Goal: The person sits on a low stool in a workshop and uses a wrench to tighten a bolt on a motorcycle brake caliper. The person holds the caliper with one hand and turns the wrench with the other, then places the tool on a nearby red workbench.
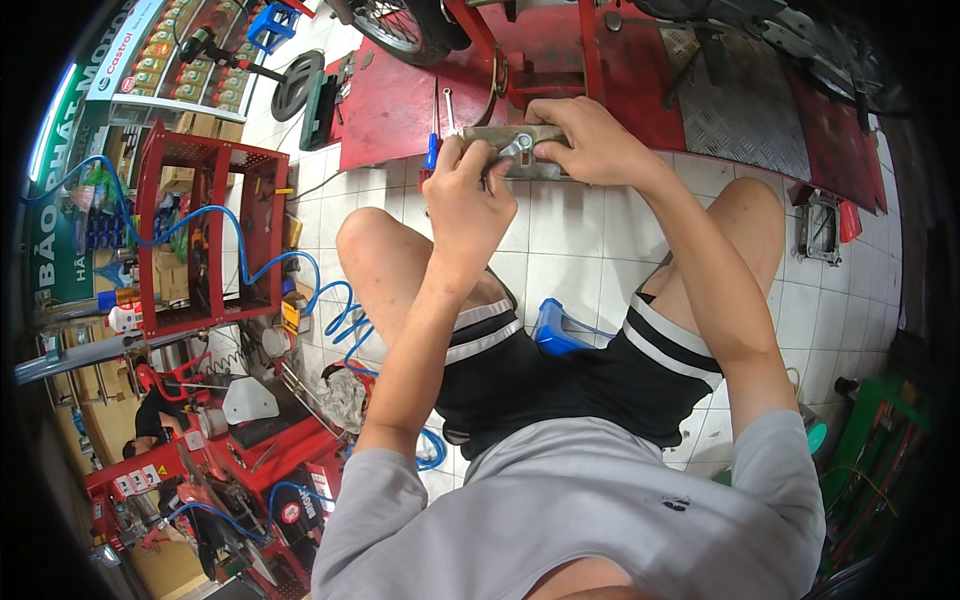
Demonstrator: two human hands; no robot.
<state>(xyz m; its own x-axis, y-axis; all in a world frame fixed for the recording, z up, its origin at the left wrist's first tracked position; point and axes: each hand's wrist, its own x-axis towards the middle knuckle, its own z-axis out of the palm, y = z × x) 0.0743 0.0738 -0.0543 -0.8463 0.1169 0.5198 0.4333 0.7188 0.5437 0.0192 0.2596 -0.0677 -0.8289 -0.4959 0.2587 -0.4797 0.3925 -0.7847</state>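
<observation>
From my remote seat I look down on a white tiled floor [560, 225] in a motorcycle workshop, where the person wearing the camera squats in a grey shirt [570, 510] and black shorts with white stripes [560, 375], knees spread wide. Ahead lies a red lift ramp [400, 110] carrying a motorcycle, of which I see only the spoked wheel [400, 25] at the top edge. On the left stands a red tool cart [205, 225], with a blue coiled air hose [250, 265] looping down from it across the floor. Just beside the left thigh, between the knees, sits a small blue plastic stool [553, 327]. At the ramp's near edge both arms meet over a flat, dull metal plate [520, 150], which is held off the floor just in front of the ramp. The right hand [590, 140] is wrapped around the plate's right end, fingers closed over its top. The left hand [465, 205] is clenched on the plate's left end, thumb pressed near a small silver fitting [520, 147] at its middle. A blue-handled screwdriver [432, 150] and a wrench [449, 110] lie on the ramp just beside the left hand.
</observation>
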